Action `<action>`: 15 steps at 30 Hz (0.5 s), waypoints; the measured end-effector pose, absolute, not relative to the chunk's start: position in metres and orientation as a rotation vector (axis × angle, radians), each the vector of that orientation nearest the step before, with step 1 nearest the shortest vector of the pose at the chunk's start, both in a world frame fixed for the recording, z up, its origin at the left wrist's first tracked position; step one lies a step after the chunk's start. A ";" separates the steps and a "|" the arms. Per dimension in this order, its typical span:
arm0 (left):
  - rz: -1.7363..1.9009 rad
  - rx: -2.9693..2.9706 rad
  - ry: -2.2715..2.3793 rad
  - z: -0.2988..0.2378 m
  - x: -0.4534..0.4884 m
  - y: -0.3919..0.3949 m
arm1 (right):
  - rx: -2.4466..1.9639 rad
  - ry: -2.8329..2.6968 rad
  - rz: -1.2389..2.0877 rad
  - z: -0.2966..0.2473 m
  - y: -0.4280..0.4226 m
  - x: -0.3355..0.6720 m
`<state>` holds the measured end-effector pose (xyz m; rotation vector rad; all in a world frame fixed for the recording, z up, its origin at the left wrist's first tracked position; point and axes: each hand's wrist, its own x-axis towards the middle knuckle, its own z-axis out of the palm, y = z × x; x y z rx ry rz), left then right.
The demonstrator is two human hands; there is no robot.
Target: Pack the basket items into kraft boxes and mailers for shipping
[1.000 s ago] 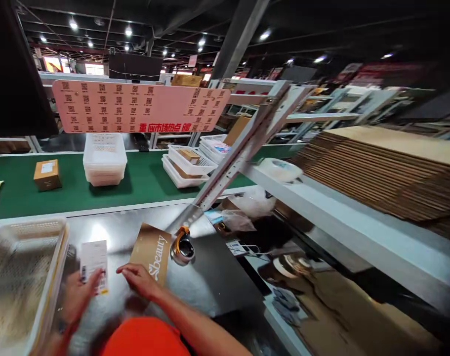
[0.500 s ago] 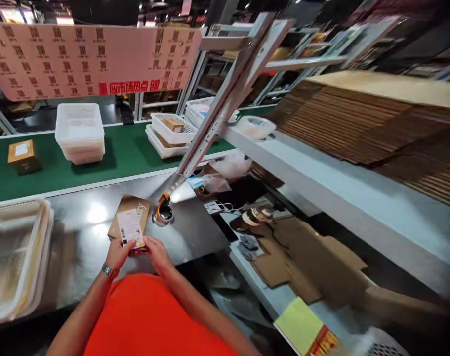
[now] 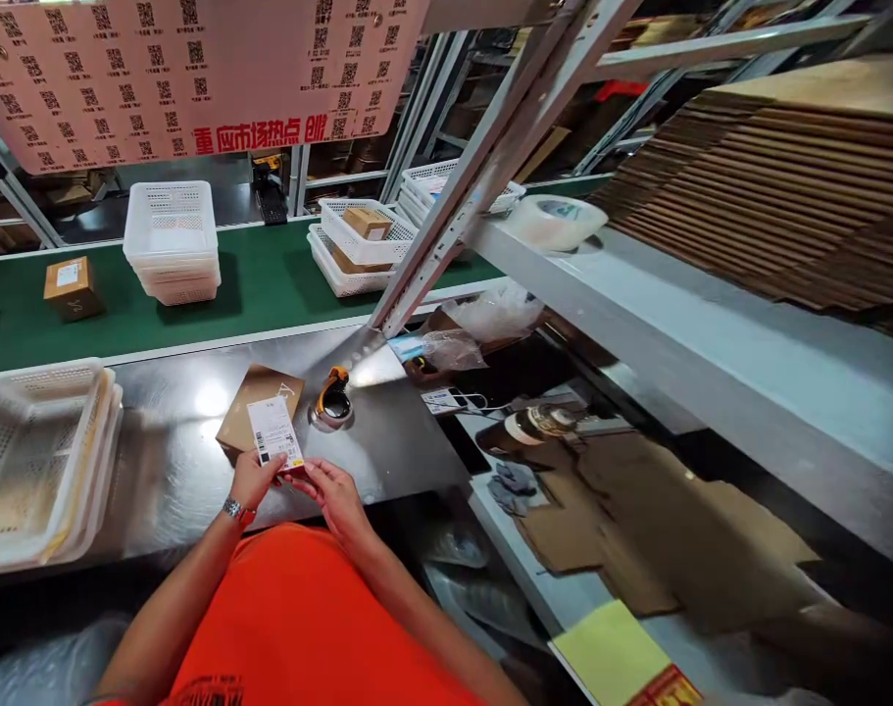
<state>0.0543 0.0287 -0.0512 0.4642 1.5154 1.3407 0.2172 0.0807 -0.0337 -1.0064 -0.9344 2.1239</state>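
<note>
My left hand and my right hand together hold a white label with a barcode by its near edge, just above the steel worktable. Right behind the label lies a flat brown cardboard box with printed lettering. An orange and black tape dispenser stands on the table just right of the box. My left wrist wears a metal watch.
Stacked white mesh baskets sit at the table's left end. Behind runs a green conveyor with a small brown box and more white baskets. At right a grey shelf holds flat cardboard sheets and a tape roll.
Both hands came together on the label and brought it over the box's near edge; a second ago my left hand held it alone while my right touched the box. The view has tilted downward.
</note>
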 end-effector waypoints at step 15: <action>1.329 0.981 1.933 -0.064 0.059 0.016 | -1.120 -1.173 1.878 -0.057 0.086 0.219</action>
